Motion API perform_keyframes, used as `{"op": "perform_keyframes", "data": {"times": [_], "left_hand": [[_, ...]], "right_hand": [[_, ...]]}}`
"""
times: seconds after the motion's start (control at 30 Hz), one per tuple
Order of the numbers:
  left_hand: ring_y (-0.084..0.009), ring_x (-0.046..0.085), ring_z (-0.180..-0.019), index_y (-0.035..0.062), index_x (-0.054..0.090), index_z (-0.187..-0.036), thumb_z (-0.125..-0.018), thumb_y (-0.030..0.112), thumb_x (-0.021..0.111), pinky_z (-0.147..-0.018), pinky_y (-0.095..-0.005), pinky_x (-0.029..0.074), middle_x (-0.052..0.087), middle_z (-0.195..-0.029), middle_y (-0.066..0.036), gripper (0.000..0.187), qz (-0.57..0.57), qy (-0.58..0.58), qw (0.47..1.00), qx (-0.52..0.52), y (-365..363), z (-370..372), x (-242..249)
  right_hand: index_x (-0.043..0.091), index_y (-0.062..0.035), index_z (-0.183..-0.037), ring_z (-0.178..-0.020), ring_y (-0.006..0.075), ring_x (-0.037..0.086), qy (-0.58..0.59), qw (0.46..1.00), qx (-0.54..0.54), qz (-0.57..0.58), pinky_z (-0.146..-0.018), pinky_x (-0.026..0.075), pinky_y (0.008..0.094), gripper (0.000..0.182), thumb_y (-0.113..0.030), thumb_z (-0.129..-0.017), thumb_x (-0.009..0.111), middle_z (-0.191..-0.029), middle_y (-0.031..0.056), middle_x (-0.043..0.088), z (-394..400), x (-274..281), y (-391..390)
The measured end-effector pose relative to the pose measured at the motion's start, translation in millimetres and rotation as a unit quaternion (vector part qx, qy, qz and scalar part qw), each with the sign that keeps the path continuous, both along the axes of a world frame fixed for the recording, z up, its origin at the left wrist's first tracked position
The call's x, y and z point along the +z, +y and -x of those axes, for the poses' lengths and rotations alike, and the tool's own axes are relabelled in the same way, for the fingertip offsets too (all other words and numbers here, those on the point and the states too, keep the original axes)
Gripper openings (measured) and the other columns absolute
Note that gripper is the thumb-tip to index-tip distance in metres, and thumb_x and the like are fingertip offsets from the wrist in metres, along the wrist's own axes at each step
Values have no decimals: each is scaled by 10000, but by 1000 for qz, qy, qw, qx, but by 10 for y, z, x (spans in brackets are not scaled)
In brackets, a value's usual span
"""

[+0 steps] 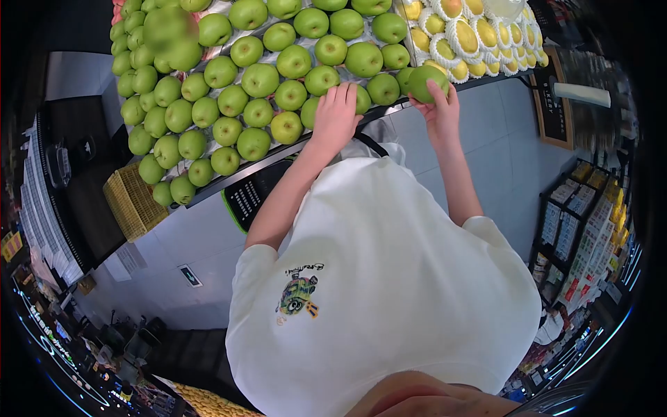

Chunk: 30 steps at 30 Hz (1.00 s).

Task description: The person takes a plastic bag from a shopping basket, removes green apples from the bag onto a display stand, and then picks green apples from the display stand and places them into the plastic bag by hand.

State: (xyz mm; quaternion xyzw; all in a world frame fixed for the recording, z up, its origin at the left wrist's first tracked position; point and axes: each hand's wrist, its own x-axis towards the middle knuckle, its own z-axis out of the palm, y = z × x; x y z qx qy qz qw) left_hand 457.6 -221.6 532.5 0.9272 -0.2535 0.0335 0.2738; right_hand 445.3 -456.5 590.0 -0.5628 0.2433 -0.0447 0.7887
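Rows of green apples (260,80) cover a sloping display stand. My left hand (336,115) rests over apples at the stand's front edge, fingers pointing away from me and lying close together; an apple shows just right of the fingertips, and what lies beneath the palm is hidden. Further right, my right hand (439,111) holds a green apple (425,85) between thumb and fingers, at the front edge near the yellow fruit. Another green apple (383,90) sits on the stand between my two hands.
Yellow fruit in white foam nets (467,38) fills the stand's right part. A dark metal rail (278,154) runs along the front edge. Below it are a black crate with a green rim (249,198) and a yellow basket (135,201). A framed sign (552,104) stands at right.
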Motion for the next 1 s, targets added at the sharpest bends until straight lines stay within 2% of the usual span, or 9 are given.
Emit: {"op": "perform_keyframes", "data": {"times": [0.13, 0.3, 0.47, 0.57, 0.6, 0.73, 0.8, 0.87, 1.0], "left_hand": [[-305, 540, -1196, 14, 519, -1374, -750, 244, 867, -974, -417, 467, 565, -1340, -130, 751, -12, 11, 1000, -15, 25, -43, 22], [-341, 563, -1188, 13, 587, -1305, -858, 187, 787, -1022, -438, 468, 591, -1313, -140, 520, -4, 45, 998, -35, -31, -338, -68], [-334, 542, -1240, 29, 618, -1283, -817, 117, 782, -1046, -444, 464, 586, -1347, -131, 502, 5, -24, 998, -64, -304, -825, 33], [-310, 538, -1249, 71, 659, -1235, -783, 10, 702, -1037, -433, 444, 606, -1314, -125, 459, -56, -104, 984, -137, -447, -1041, 1], [-304, 535, -1263, 83, 652, -1252, -774, 12, 709, -1058, -433, 424, 601, -1329, -130, 486, -88, -95, 981, -143, -489, -1087, -30], [-314, 542, -1258, 88, 628, -1269, -750, 16, 725, -1081, -431, 401, 603, -1309, -161, 533, -143, -89, 977, -129, -590, -1103, -64], [-321, 547, -1252, 80, 620, -1265, -739, 4, 727, -1070, -429, 415, 606, -1289, -167, 542, -148, -81, 978, -126, -574, -1110, -43], [-343, 557, -1238, 52, 600, -1247, -705, -40, 725, -1052, -436, 448, 602, -1264, -171, 564, -92, -17, 988, -123, -528, -1153, -22], [-357, 560, -1235, 31, 593, -1219, -672, -65, 733, -1044, -448, 474, 599, -1242, -172, 573, -56, -33, 989, -133, -481, -1202, -35]], "right_hand": [[428, 22, -1358, -940, 312, 725, -11, 1000, -22, 2, -839, 619, 388, 532, -203, -970, 714, -1222, 211, 635, 97, -34, 1], [409, 26, -1363, -948, 306, 724, 7, 999, -37, -13, -845, 626, 392, 545, -197, -966, 709, -1223, 207, 620, 148, -121, -68], [398, 16, -1372, -947, 298, 723, 14, 999, -38, 1, -838, 627, 394, 556, -199, -965, 710, -1220, 199, 618, 162, -69, -88], [387, -8, -1386, -1018, 282, 696, 21, 999, -38, -15, -821, 631, 398, 581, -183, -951, 730, -1270, 180, 585, 174, -30, -73], [379, -23, -1394, -1085, 267, 670, 28, 998, -41, -29, -807, 636, 401, 606, -168, -937, 749, -1314, 166, 552, 193, -19, -69], [382, -27, -1395, -1088, 264, 667, 33, 998, -45, -38, -808, 634, 413, 605, -172, -937, 748, -1300, 160, 559, 246, -14, -40], [409, -43, -1393, -991, 284, 709, 33, 998, -48, -24, -815, 623, 408, 556, -207, -958, 715, -1262, 161, 606, 290, -29, -24], [416, -40, -1388, -990, 282, 707, 40, 997, -57, -20, -815, 622, 405, 549, -208, -958, 715, -1261, 160, 604, 324, -63, -18], [445, -33, -1368, -981, 272, 705, 45, 997, -63, -10, -815, 621, 397, 521, -207, -956, 713, -1255, 156, 602, 319, -91, 9]]}}
